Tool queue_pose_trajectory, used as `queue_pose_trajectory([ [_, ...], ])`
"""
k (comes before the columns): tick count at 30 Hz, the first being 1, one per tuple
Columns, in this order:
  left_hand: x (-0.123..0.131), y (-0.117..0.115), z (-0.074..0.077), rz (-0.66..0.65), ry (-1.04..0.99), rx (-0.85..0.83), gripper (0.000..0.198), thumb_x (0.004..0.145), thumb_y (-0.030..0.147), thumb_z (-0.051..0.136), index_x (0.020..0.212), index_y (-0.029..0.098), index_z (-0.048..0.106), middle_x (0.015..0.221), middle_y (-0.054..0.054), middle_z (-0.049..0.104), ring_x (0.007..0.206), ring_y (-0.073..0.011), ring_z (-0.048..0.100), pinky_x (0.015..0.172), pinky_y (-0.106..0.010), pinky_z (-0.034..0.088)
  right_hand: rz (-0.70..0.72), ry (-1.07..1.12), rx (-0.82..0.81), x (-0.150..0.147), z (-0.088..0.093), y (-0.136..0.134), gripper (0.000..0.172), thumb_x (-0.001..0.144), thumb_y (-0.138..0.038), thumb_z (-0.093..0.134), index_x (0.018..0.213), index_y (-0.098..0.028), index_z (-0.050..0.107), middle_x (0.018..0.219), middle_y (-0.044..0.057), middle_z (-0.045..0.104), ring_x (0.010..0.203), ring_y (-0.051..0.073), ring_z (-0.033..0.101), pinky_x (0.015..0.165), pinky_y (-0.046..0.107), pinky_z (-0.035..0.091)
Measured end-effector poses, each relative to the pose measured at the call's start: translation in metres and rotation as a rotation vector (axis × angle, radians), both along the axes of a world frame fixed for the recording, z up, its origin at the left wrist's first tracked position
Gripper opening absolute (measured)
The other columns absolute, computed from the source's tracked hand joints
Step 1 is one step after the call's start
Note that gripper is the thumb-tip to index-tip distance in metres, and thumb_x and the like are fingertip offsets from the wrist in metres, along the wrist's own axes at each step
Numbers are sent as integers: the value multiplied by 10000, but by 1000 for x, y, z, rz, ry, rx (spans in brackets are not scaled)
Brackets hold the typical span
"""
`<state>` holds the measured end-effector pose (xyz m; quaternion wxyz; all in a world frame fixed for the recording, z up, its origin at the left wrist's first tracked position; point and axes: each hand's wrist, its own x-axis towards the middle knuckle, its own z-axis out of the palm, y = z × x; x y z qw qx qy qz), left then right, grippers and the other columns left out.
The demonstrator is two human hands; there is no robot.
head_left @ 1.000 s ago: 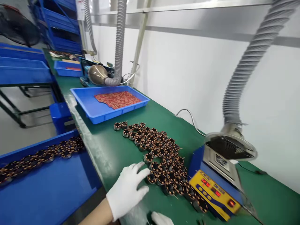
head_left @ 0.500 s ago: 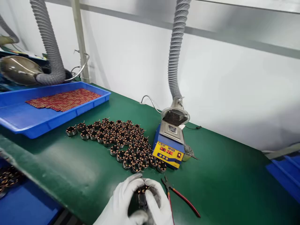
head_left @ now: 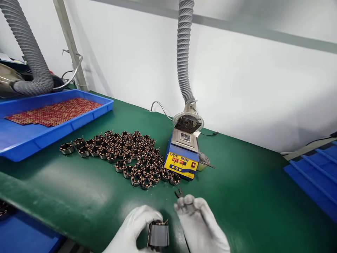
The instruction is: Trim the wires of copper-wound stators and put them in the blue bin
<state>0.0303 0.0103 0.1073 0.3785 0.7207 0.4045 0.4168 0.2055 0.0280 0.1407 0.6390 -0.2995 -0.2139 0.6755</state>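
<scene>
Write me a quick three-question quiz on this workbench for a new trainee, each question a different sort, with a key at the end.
1. Which hand is holding a copper-wound ring?
2. What lies in the blue tray?
A) pliers
B) reddish pieces
C) gloves
3. Fill in the blank: in the picture, the yellow-fronted machine stands to the ____ of the blue tray.

Key:
1. The left hand.
2. B, the reddish pieces.
3. Right.
</scene>
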Motion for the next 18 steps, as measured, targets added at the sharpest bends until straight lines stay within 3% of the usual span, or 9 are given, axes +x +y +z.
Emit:
queue_pose_trajectory([
  [2,1,2,3,91,92,220,546,601,250,836,1079,319,581,1033,-17,694,972,-217,641,859,-270,514,112,-165,-10,-10,-5,-6,273,560,-327,848,780,-240,713,848,22,702,797,186,644,772,319,510],
  [4,3,4,9,180,167,363,495,696,348,772,1135,309,546,1045,-38,700,988,-209,642,859,-257,516,220,-244,-17,-23,-11,-12,417,556,-373,844,910,-209,697,916,59,707,846,223,644,813,355,498],
  [7,4,8,16,160,164,405,418,820,493,602,1183,299,525,1062,-41,709,982,-172,650,863,-210,509,288,-175,-35,-35,-15,-19,518,600,-467,795,1021,-196,662,975,88,696,923,255,636,851,392,488],
  [9,2,13,20,97,77,398,318,870,494,524,1127,312,569,1027,-12,725,981,-148,647,890,-195,488,302,-115,-77,-37,-16,-21,524,586,-453,811,1027,-215,660,998,80,689,937,249,639,850,392,493],
  [11,0,19,23,90,-35,323,215,897,452,502,932,302,653,865,21,743,911,-138,659,862,-189,493,344,-68,-122,-36,-19,-22,510,553,-440,837,983,-227,666,944,62,695,871,231,659,813,395,509],
  [14,-3,25,29,256,-274,42,299,861,441,561,647,257,658,680,24,705,749,-144,667,702,-178,526,419,17,-182,-31,-23,-21,525,493,-410,875,938,-230,662,824,33,704,717,192,675,731,375,528],
  [16,-4,28,33,383,-421,-130,252,813,407,604,626,255,675,696,14,711,713,-156,669,657,-191,536,434,64,-194,-27,-25,-21,528,488,-399,880,941,-237,662,823,36,713,696,184,680,704,354,530],
  [18,-2,28,36,363,-427,-254,93,717,338,664,698,268,724,782,0,736,773,-185,678,714,-229,542,411,69,-191,-24,-26,-21,501,529,-398,865,962,-243,666,859,47,714,735,186,682,726,349,530],
])
